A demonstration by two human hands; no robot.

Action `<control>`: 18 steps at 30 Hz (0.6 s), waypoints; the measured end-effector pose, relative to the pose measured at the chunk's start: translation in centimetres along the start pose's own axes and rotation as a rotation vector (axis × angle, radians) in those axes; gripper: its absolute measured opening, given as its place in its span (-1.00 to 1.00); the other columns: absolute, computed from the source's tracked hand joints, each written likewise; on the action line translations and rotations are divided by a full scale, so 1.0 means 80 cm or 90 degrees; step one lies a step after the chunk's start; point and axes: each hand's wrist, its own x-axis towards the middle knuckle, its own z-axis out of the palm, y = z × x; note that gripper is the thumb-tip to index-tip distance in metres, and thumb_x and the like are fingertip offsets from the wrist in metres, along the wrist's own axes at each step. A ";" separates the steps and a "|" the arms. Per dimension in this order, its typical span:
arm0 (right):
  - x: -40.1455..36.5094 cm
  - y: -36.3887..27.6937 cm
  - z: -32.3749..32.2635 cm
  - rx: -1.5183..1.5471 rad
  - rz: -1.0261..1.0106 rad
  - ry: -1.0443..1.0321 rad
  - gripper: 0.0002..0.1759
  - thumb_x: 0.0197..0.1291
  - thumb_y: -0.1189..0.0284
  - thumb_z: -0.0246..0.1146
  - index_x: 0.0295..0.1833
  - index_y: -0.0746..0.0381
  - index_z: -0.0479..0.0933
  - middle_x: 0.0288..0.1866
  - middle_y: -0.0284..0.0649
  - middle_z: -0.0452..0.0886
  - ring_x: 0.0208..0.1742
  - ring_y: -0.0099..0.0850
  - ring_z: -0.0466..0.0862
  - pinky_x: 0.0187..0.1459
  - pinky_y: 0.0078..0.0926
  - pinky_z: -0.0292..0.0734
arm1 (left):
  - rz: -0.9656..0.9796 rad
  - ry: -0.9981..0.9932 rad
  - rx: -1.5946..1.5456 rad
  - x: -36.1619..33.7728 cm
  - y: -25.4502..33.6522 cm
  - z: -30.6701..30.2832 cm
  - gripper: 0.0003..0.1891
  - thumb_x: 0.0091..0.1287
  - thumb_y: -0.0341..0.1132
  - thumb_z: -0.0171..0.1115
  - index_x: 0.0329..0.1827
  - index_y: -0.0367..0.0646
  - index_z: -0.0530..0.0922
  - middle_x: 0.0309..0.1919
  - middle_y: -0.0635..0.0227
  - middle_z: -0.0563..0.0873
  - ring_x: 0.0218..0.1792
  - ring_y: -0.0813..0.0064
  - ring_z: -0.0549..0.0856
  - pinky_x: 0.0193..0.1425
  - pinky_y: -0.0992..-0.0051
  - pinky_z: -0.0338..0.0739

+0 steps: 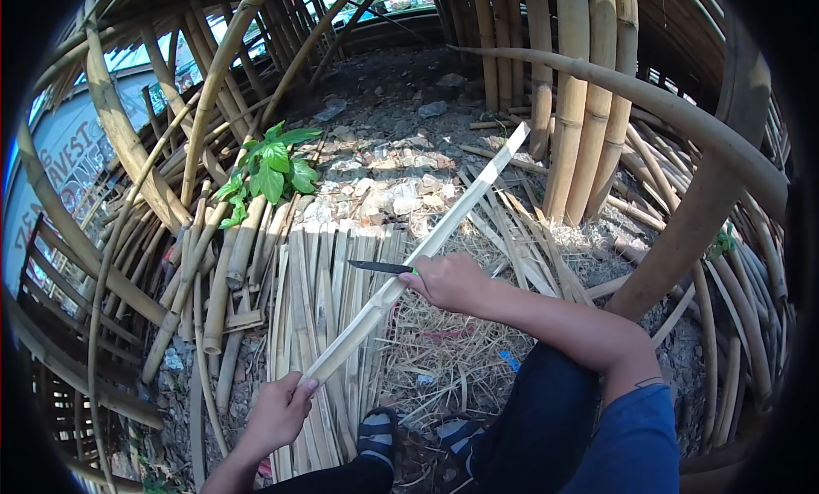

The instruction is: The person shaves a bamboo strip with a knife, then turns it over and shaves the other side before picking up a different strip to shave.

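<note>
A long split bamboo strip (363,322) runs slantwise from lower left to upper right, its pale inner side showing. My left hand (280,413) is closed round its lower end. In my right hand (445,282) is a knife (379,266) with a dark blade pointing left, lying across the strip near its middle. A bit of green shows at the knife's handle; the rest of the handle is hidden in my fingers. Under the strip, many split bamboo slats (299,298) lie side by side on the ground.
Bamboo poles (570,110) stand upright at the back right, with a curved pole (674,110) crossing over them. Stacked bamboo (247,238) and a leafy green plant (273,165) are on the left. Shavings (439,349) cover the ground near my sandalled feet (377,434).
</note>
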 end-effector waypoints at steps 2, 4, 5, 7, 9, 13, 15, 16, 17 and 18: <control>-0.001 0.009 0.001 -0.031 -0.029 0.041 -0.46 0.48 0.03 0.09 -0.38 0.27 0.52 -0.67 -0.09 0.58 -0.68 -0.11 0.63 -0.61 -0.14 0.52 | 0.004 0.003 -0.008 -0.004 0.002 -0.004 -0.62 0.56 -0.22 0.13 -0.41 -0.30 0.52 -0.70 0.46 0.47 -0.63 0.71 0.44 -0.56 0.53 0.32; -0.004 0.018 -0.005 -0.067 -0.058 0.080 -0.50 0.46 0.07 0.14 -0.41 0.25 0.49 -0.68 -0.11 0.56 -0.70 -0.15 0.61 -0.65 -0.18 0.48 | 0.009 0.016 -0.015 -0.009 0.010 -0.005 -0.63 0.57 -0.23 0.13 -0.41 -0.30 0.51 -0.69 0.47 0.46 -0.63 0.72 0.42 -0.56 0.52 0.31; -0.005 0.021 -0.008 -0.095 -0.076 0.090 -0.51 0.45 0.07 0.16 -0.43 0.24 0.47 -0.69 -0.13 0.54 -0.71 -0.19 0.60 -0.66 -0.21 0.47 | 0.011 0.015 -0.015 -0.011 0.011 -0.006 -0.63 0.57 -0.23 0.13 -0.41 -0.30 0.51 -0.69 0.47 0.46 -0.63 0.72 0.42 -0.56 0.52 0.31; -0.006 0.031 -0.012 -0.124 -0.092 0.100 -0.51 0.44 0.08 0.18 -0.46 0.22 0.46 -0.70 -0.15 0.53 -0.72 -0.22 0.59 -0.68 -0.25 0.46 | 0.022 0.020 -0.024 -0.015 0.011 -0.007 -0.64 0.57 -0.24 0.13 -0.41 -0.30 0.51 -0.69 0.46 0.46 -0.63 0.72 0.41 -0.56 0.53 0.30; -0.006 0.056 -0.007 -0.148 0.073 0.115 -0.46 0.47 0.04 0.11 -0.44 0.25 0.49 -0.67 -0.08 0.56 -0.68 -0.12 0.61 -0.63 -0.18 0.49 | 0.005 0.033 -0.019 -0.018 0.001 -0.014 -0.61 0.56 -0.21 0.13 -0.42 -0.31 0.51 -0.71 0.38 0.49 -0.67 0.62 0.47 -0.56 0.46 0.35; -0.042 0.151 -0.017 -0.125 0.315 0.129 -0.37 0.56 0.02 -0.08 -0.35 0.33 0.55 -0.58 0.06 0.61 -0.55 0.07 0.65 -0.49 -0.04 0.56 | -0.009 0.026 -0.024 -0.024 -0.024 -0.020 -0.59 0.56 -0.20 0.14 -0.42 -0.34 0.53 -0.74 0.31 0.53 -0.70 0.53 0.53 -0.56 0.41 0.40; -0.050 0.144 -0.017 -0.088 0.327 0.100 -0.34 0.59 0.05 -0.16 -0.33 0.36 0.56 -0.47 0.14 0.65 -0.48 0.13 0.67 -0.41 0.05 0.58 | -0.016 0.011 -0.018 -0.014 -0.027 -0.012 -0.59 0.55 -0.20 0.14 -0.42 -0.34 0.54 -0.74 0.30 0.54 -0.69 0.54 0.55 -0.55 0.43 0.41; -0.043 0.123 -0.022 -0.089 0.326 0.092 -0.34 0.59 0.05 -0.16 -0.33 0.36 0.56 -0.47 0.14 0.65 -0.48 0.13 0.67 -0.41 0.05 0.58 | -0.024 -0.003 -0.002 -0.010 -0.029 -0.008 -0.59 0.55 -0.20 0.14 -0.42 -0.35 0.54 -0.73 0.29 0.54 -0.69 0.55 0.56 -0.55 0.44 0.41; -0.033 0.099 -0.024 -0.037 0.296 0.047 -0.37 0.58 0.07 -0.12 -0.35 0.35 0.54 -0.47 0.14 0.64 -0.47 0.13 0.67 -0.38 0.04 0.57 | -0.034 -0.029 -0.049 -0.005 -0.032 -0.004 -0.60 0.57 -0.19 0.12 -0.40 -0.33 0.53 -0.71 0.32 0.55 -0.67 0.60 0.53 -0.54 0.46 0.40; -0.021 0.075 -0.024 0.015 0.262 0.004 -0.40 0.57 0.08 -0.07 -0.37 0.35 0.52 -0.48 0.13 0.64 -0.46 0.14 0.66 -0.35 0.04 0.57 | -0.038 -0.025 -0.051 0.000 -0.033 -0.001 -0.60 0.57 -0.19 0.12 -0.40 -0.33 0.53 -0.71 0.32 0.55 -0.67 0.60 0.53 -0.54 0.46 0.40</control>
